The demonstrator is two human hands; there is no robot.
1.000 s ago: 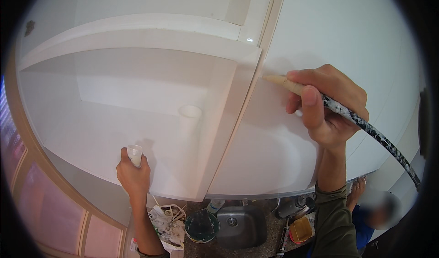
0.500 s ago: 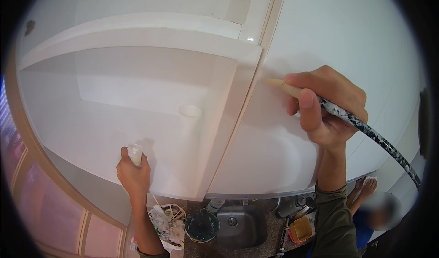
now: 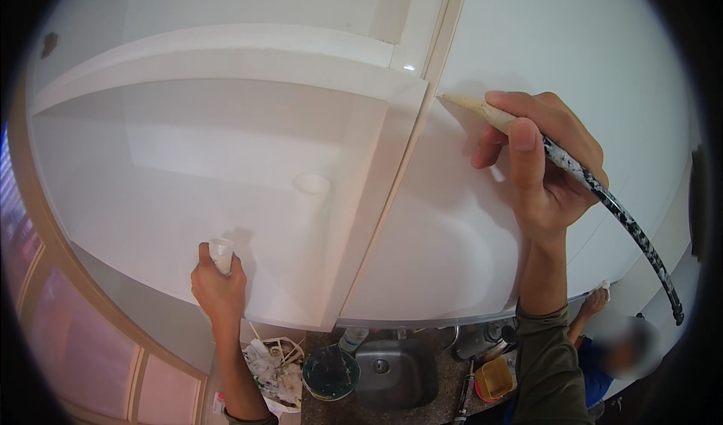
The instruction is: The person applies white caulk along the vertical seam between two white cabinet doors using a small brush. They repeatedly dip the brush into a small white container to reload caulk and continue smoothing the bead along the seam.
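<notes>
My right hand (image 3: 553, 154) grips a slim paintbrush (image 3: 568, 167) with pale pointed bristles and a long black handle speckled with white. The brush tip meets the left edge of a white cabinet door panel (image 3: 482, 221), beside the narrow seam. Lower left, my left hand (image 3: 218, 285) is closed around a small white cup (image 3: 221, 253), held upright. Behind that cup lies the open white cabinet compartment (image 3: 226, 135). A white upright cylinder (image 3: 310, 199) stands inside, near its right wall; I cannot make out what it is.
Below the cabinet, a steel sink (image 3: 395, 376) sits in a speckled counter, with a dark green-rimmed bucket (image 3: 331, 372) beside it. Left of that is a bag of rubbish (image 3: 275, 368). A yellow tub (image 3: 494, 380) stands right. Another person (image 3: 602, 357) works lower right, holding a white cloth.
My right hand has moved the brush slightly up and right, its tip travelling upward along the panel edge. My left hand stays nearly still. The other person's hand has shifted.
</notes>
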